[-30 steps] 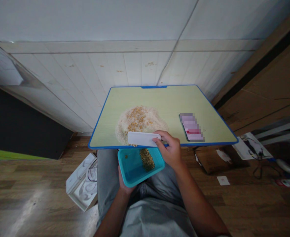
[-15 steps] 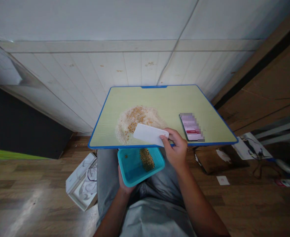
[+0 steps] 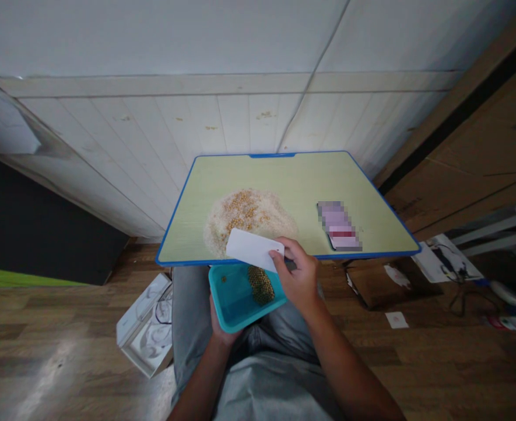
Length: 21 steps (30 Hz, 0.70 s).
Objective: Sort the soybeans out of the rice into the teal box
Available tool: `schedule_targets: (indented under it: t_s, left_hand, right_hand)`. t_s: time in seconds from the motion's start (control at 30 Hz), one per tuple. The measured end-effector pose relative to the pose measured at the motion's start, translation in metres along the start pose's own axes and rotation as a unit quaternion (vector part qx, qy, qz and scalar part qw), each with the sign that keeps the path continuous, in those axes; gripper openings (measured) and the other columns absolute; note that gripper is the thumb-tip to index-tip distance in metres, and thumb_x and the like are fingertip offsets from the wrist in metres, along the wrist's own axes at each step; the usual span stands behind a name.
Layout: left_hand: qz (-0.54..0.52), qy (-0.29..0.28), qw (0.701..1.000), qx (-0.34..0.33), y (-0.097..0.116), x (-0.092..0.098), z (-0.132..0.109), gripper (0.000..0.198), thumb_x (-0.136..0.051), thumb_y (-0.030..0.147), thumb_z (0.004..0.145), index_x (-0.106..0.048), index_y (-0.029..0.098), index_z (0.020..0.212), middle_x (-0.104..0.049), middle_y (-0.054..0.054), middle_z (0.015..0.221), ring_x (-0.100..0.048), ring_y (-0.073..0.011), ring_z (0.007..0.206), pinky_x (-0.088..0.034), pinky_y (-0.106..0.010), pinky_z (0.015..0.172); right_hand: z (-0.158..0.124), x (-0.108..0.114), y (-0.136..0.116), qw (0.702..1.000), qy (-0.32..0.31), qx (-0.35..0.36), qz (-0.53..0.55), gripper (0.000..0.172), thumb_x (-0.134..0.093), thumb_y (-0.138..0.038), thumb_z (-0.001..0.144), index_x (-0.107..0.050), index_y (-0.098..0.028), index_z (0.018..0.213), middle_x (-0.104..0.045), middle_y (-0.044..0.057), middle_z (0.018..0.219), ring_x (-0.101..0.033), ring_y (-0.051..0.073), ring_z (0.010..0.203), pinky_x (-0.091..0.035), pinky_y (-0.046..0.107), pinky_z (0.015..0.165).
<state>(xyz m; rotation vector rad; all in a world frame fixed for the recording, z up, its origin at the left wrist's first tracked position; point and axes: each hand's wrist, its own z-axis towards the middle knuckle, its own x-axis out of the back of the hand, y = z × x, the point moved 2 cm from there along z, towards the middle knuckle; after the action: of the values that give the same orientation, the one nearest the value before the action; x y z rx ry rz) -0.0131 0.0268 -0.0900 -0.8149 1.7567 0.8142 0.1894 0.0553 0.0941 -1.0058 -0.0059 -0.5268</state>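
Observation:
My right hand (image 3: 299, 279) is closed on a white card (image 3: 253, 249), held tilted over the near edge of the small table (image 3: 293, 175). A heap of white rice mixed with yellowish beans (image 3: 247, 217) lies on the table just beyond the card. My left hand (image 3: 220, 328) grips a teal tray (image 3: 234, 299) from below, holding it under the table's front edge above my lap. Inside the tray lies a small pile of beans (image 3: 260, 285).
A phone (image 3: 339, 227) lies on the table's right side. A white box (image 3: 146, 327) sits on the wooden floor to my left. Cardboard sheets (image 3: 473, 152) lean at the right, with papers and cables on the floor below them.
My right hand lifted the card off the heap's near edge, swung it right, then brought it back toward the table's front edge over the tray. The tray has barely moved.

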Motion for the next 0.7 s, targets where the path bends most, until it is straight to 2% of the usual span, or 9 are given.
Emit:
schedule_targets:
  t_s: [0.1,0.17,0.33,0.4,0.57,0.7]
  left_hand:
    - [-0.006,-0.016,1.000,-0.005,0.001,0.003,0.000,0.076,-0.014,0.060,0.111,-0.003,0.026,0.179,-0.074,-0.007,0.153,-0.069,-0.0260,0.142,-0.040,-0.047,0.134]
    - [-0.007,-0.026,1.000,0.001,0.001,0.005,-0.001,0.075,-0.013,0.061,0.111,-0.009,0.029,0.179,-0.072,-0.006,0.156,-0.066,-0.0268,0.146,-0.038,-0.049,0.135]
    - [0.012,-0.036,0.999,-0.017,0.000,0.009,-0.003,0.077,-0.016,0.065,0.110,-0.042,0.026,0.171,-0.067,-0.007,0.161,-0.041,-0.0301,0.166,-0.026,-0.053,0.140]
    - [0.022,-0.051,0.998,-0.021,-0.001,0.011,-0.004,0.077,-0.015,0.065,0.109,-0.051,0.027,0.166,-0.066,-0.006,0.162,-0.037,-0.0316,0.168,-0.024,-0.055,0.140]
    - [0.024,-0.079,0.996,-0.012,-0.001,0.014,-0.006,0.075,-0.014,0.064,0.110,-0.056,0.029,0.163,-0.066,-0.004,0.162,-0.046,-0.0313,0.163,-0.029,-0.054,0.137]
    - [0.005,-0.088,0.996,-0.008,0.001,0.010,-0.003,0.080,-0.008,0.063,0.110,-0.057,0.028,0.162,-0.070,-0.004,0.158,-0.058,-0.0306,0.153,-0.038,-0.054,0.134]
  right_hand:
    - [0.000,0.001,0.004,1.000,0.011,-0.009,-0.011,0.013,-0.070,-0.030,0.098,-0.075,-0.025,0.109,-0.086,0.002,0.087,-0.084,0.021,0.076,-0.063,0.025,0.066]
    - [0.000,0.005,0.009,0.999,0.034,-0.022,-0.023,0.015,-0.071,-0.032,0.098,-0.075,-0.025,0.110,-0.086,0.003,0.087,-0.084,0.022,0.076,-0.064,0.026,0.067]
    - [0.005,0.019,0.024,0.994,0.083,-0.050,-0.050,0.022,-0.072,-0.035,0.098,-0.076,-0.023,0.115,-0.086,0.005,0.090,-0.084,0.024,0.079,-0.065,0.029,0.068]
    - [0.009,0.024,0.029,0.993,0.090,-0.060,-0.053,0.022,-0.072,-0.035,0.098,-0.076,-0.022,0.116,-0.086,0.005,0.090,-0.084,0.024,0.081,-0.064,0.029,0.068]
    - [0.014,0.029,0.034,0.992,0.105,-0.070,-0.027,0.021,-0.073,-0.035,0.097,-0.076,-0.022,0.114,-0.086,0.006,0.092,-0.084,0.024,0.081,-0.065,0.030,0.069]
    - [0.012,0.024,0.024,0.995,0.081,-0.051,0.002,0.019,-0.073,-0.033,0.097,-0.076,-0.024,0.113,-0.085,0.004,0.090,-0.084,0.022,0.079,-0.064,0.028,0.068]
